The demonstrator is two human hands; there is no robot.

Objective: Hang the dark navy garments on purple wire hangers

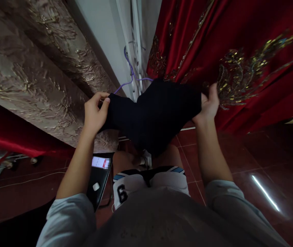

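A dark garment (154,115), black or navy, hangs from a purple hanger (132,76) in front of me. The hanger's hook sits at a white metal rack (136,37). My left hand (96,111) pinches the garment's left upper corner between thumb and fingers. At the opposite edge, my right hand (208,104) grips the cloth, thumb pointing up and most fingers hidden behind it. Between both hands the cloth is spread wide, its lower part drooping toward my knees. What kind of garment it is, I cannot tell.
Textured beige curtains (66,92) hang on the left, and red sequined fabric (239,68) on the right. Beside my left leg, a black seat (98,178) bears a lit phone (100,162) and a small white case (96,186). Red tiles (239,157) cover the floor.
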